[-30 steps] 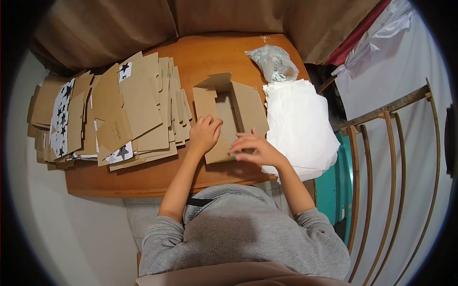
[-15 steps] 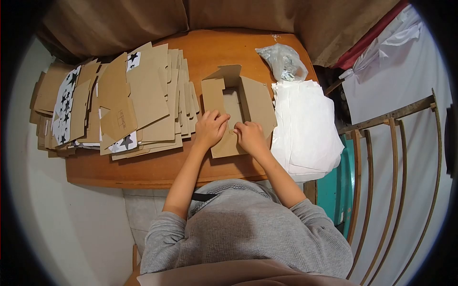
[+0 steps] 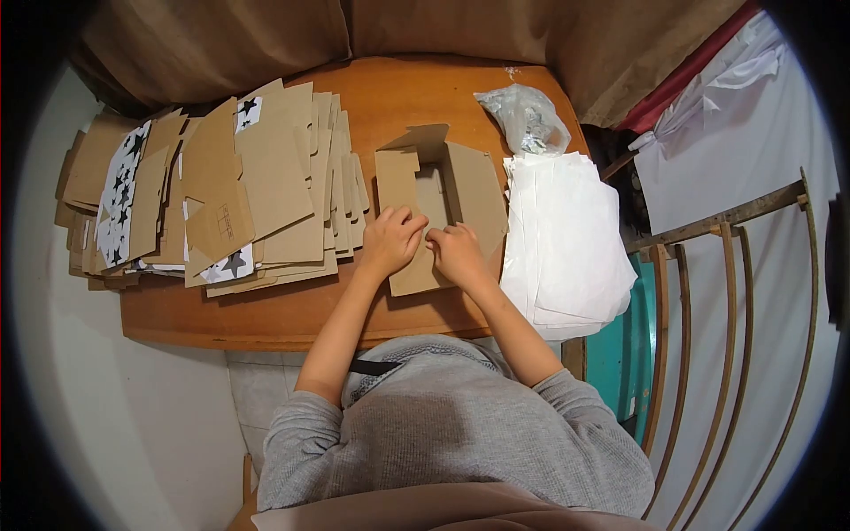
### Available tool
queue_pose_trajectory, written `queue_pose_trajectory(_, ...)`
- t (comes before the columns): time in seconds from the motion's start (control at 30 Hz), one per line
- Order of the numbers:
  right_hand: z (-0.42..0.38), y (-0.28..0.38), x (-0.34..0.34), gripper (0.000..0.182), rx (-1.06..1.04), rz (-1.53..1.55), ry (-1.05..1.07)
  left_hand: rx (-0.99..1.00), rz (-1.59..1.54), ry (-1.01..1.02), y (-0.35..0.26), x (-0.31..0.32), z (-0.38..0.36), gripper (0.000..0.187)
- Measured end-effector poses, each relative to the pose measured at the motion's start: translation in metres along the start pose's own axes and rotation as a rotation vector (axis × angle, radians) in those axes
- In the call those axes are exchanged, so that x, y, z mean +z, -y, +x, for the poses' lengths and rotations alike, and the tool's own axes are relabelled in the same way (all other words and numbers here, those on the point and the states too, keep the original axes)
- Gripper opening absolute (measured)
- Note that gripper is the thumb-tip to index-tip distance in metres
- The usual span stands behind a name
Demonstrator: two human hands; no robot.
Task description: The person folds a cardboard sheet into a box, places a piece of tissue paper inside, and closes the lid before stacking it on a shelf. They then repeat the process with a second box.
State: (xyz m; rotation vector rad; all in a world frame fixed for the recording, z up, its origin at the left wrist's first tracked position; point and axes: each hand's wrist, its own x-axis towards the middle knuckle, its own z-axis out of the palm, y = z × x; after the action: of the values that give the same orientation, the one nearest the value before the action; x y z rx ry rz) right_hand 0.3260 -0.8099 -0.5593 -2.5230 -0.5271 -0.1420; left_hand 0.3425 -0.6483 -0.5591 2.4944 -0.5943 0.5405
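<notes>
A brown cardboard box point(image 3: 482, 190) stands on the table in front of me, its top flaps folded outward and its inside showing. My left hand point(image 3: 396, 237) lies at the near left edge of the box, its fingers curled over the cardboard there. Close beside it, my right hand point(image 3: 458, 250) has its fingers bent and pinched at the near edge of the same box. The fingertips of both hands almost meet. What exactly lies under them is partly hidden.
Flattened cardboard pieces point(image 3: 274, 190), some with star-printed paper, are stacked at the left on the wooden table point(image 3: 390, 93). To the right lies a pile of white sheets point(image 3: 571, 239). A clear plastic bag point(image 3: 531, 119) sits behind it. A wooden rack point(image 3: 726, 292) stands farther right.
My right hand has shifted slightly left, nearer to my left hand. The right flap of the box has moved a little inward. My left hand has hardly moved.
</notes>
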Motion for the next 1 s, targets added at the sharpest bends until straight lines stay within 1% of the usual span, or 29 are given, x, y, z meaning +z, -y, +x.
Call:
queue_pose_trajectory(0.03, -0.001, 0.0, 0.002, 0.012, -0.029, -0.036, 0.04, 0.006, 0.015, 0.016, 0.0, 0.0, -0.001, 0.008)
queue_pose_trajectory(0.07, -0.004, 0.0, 0.005, 0.012, -0.031, -0.036, 0.037, 0.008, 0.017, 0.014, 0.0, 0.001, -0.001, 0.008)
queue_pose_trajectory(0.13, -0.01, 0.005, 0.009, 0.027, 0.006, 0.167, -0.005, -0.003, 0.031, 0.025, -0.001, 0.0, -0.001, 0.01)
queue_pose_trajectory(0.17, -0.009, 0.004, 0.008, 0.027, -0.002, 0.166, -0.012, 0.002, 0.037, 0.017, -0.001, -0.001, 0.0, 0.01)
queue_pose_trajectory(0.23, -0.002, 0.009, -0.006, 0.037, 0.024, 0.316, -0.066, -0.044, 0.013, 0.019, -0.005, -0.003, 0.0, 0.015)
queue_pose_trajectory(0.27, 0.005, 0.01, -0.013, 0.037, 0.015, 0.314, -0.075, -0.037, 0.019, 0.01, -0.006, -0.004, 0.003, 0.015)
queue_pose_trajectory(0.33, 0.023, 0.014, -0.029, 0.04, 0.018, 0.303, -0.13, -0.144, -0.018, -0.094, -0.01, -0.007, 0.005, 0.024)
queue_pose_trajectory(0.37, 0.034, 0.013, -0.032, 0.04, 0.012, 0.302, -0.137, -0.289, -0.017, 0.049, -0.01, -0.007, 0.008, 0.044)
queue_pose_trajectory(0.4, 0.049, 0.011, -0.034, 0.043, -0.036, 0.259, -0.229, -0.282, -0.013, 0.039, -0.01, -0.005, 0.014, 0.044)
queue_pose_trajectory(0.43, 0.063, 0.011, -0.037, 0.048, -0.08, 0.216, -0.318, -0.348, 0.07, -0.067, -0.012, -0.001, 0.018, 0.057)
queue_pose_trajectory(0.47, 0.078, 0.01, -0.04, 0.048, -0.083, 0.217, -0.323, -0.414, 0.152, -0.171, -0.015, 0.004, 0.021, 0.07)
queue_pose_trajectory(0.5, 0.094, 0.013, -0.044, 0.053, -0.103, 0.118, -0.419, -0.513, 0.099, -0.052, -0.015, 0.009, 0.024, 0.089)
queue_pose_trajectory(0.53, 0.105, 0.013, -0.044, 0.059, -0.121, 0.02, -0.513, -0.513, 0.101, -0.051, -0.014, 0.016, 0.023, 0.089)
queue_pose_trajectory(0.6, 0.125, 0.009, -0.04, 0.059, -0.117, -0.027, -0.491, -0.627, 0.107, 0.0, -0.01, 0.026, 0.026, 0.091)
queue_pose_trajectory(0.63, 0.131, 0.005, -0.036, 0.059, -0.111, -0.077, -0.467, -0.651, 0.061, 0.046, -0.01, 0.025, 0.026, 0.086)
queue_pose_trajectory(0.67, 0.135, 0.001, -0.033, 0.059, -0.116, -0.08, -0.476, -0.645, 0.061, 0.038, -0.009, 0.024, 0.028, 0.086)
queue_pose_trajectory(0.73, 0.134, -0.013, -0.028, 0.051, -0.182, -0.105, -0.313, -0.637, 0.03, 0.084, -0.009, 0.024, 0.025, 0.084)
queue_pose_trajectory(0.77, 0.132, -0.021, -0.025, 0.051, -0.182, -0.104, -0.313, -0.637, 0.032, 0.084, -0.008, 0.024, 0.024, 0.084)
queue_pose_trajectory(0.83, 0.125, -0.037, -0.019, 0.038, -0.212, 0.038, -0.088, -0.587, 0.037, 0.056, -0.005, 0.025, 0.022, 0.079)
queue_pose_trajectory(0.93, 0.11, -0.049, -0.008, 0.034, -0.259, -0.002, -0.134, -0.56, 0.043, 0.072, -0.006, 0.025, 0.02, 0.074)
queue_pose_trajectory(1.0, 0.102, -0.05, -0.002, 0.036, -0.247, -0.008, -0.148, -0.554, 0.045, 0.064, -0.006, 0.024, 0.021, 0.072)
